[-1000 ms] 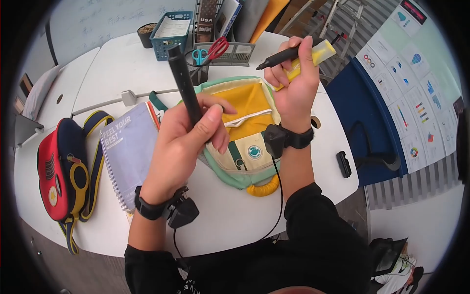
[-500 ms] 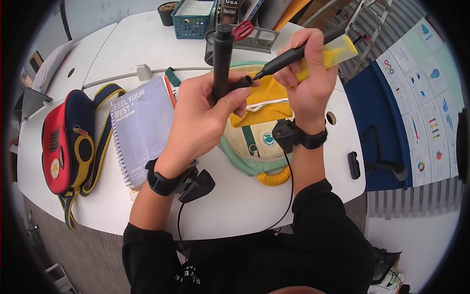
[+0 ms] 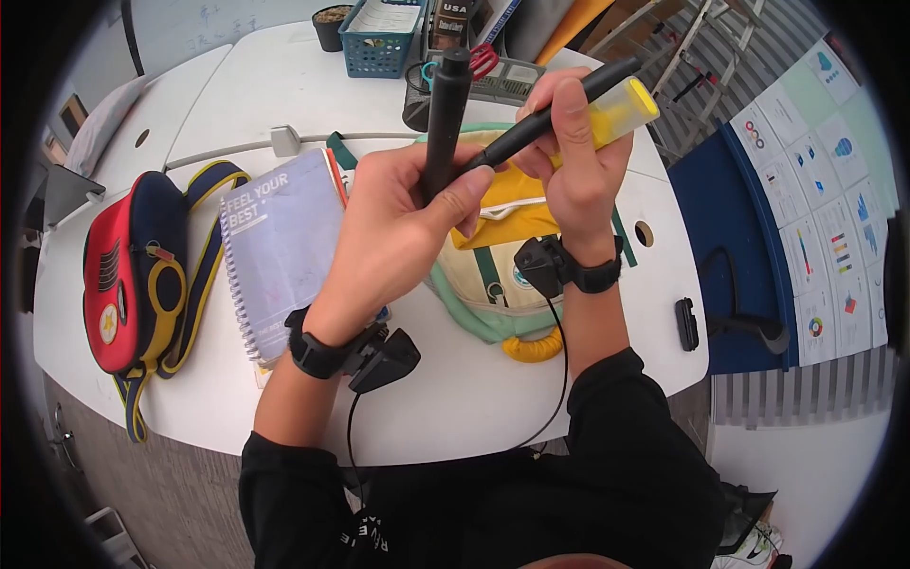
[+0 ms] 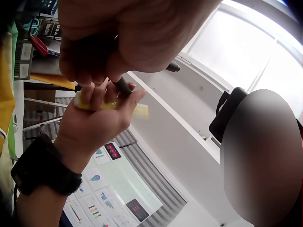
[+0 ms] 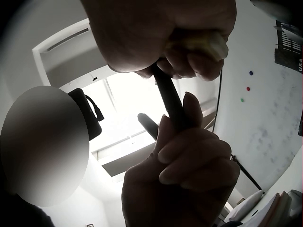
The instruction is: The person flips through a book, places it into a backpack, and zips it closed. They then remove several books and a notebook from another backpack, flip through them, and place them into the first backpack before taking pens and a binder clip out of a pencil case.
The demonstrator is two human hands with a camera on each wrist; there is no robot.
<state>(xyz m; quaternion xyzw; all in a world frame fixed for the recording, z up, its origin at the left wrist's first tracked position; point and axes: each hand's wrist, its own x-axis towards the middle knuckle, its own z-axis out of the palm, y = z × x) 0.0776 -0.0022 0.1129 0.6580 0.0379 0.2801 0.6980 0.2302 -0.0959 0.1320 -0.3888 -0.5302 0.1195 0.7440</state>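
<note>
My left hand (image 3: pixel 389 218) grips a thick black marker (image 3: pixel 445 114) that points upward, and its thumb and fingers also pinch a small black cap. A second black marker (image 3: pixel 531 131) slants down from my right hand (image 3: pixel 583 185), its tip end inside that cap. The same right hand also holds a yellow highlighter (image 3: pixel 626 109) against its palm, below the marker. Seen from the right wrist, the dark marker (image 5: pixel 170 99) bridges both hands. Behind the hands lies a cream, green and yellow backpack (image 3: pixel 464 275), partly hidden by them.
A purple spiral notebook (image 3: pixel 284 237) and a red and navy bag (image 3: pixel 118 284) lie on the left of the white table. At the back stand a blue basket (image 3: pixel 374 57) and red-handled scissors (image 3: pixel 485 62) in a holder. A small black object (image 3: pixel 686 324) lies near the right edge.
The hands have come together. The right hand's marker, earlier apart with its tip bare, now has its tip in the cap pinched by the left hand. The view has shifted slightly.
</note>
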